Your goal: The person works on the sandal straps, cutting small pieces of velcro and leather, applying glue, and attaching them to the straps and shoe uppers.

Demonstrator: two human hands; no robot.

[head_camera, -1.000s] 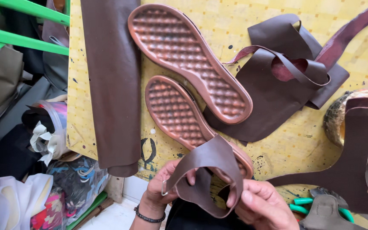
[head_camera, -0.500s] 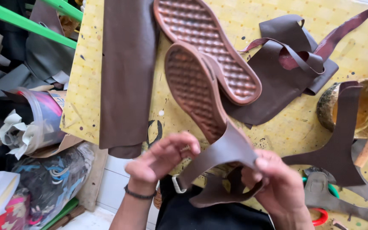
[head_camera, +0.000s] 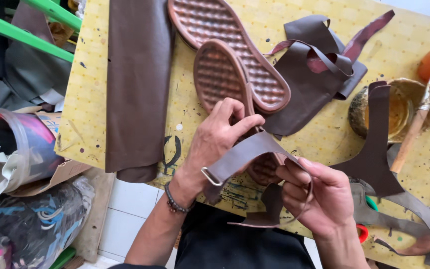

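Brown leather strap [head_camera: 247, 152] between hands.

A yellow worktable [head_camera: 90, 114] fills most of the view, its top speckled with dark stains and dots (daylight falls evenly across it). Below its near edge lies a white tiled floor [head_camera: 125, 209]. At the upper left, green metal bars [head_camera: 26, 37] cross at a slant above piled scraps, and a clear plastic tub [head_camera: 28, 144] stands beside the table.
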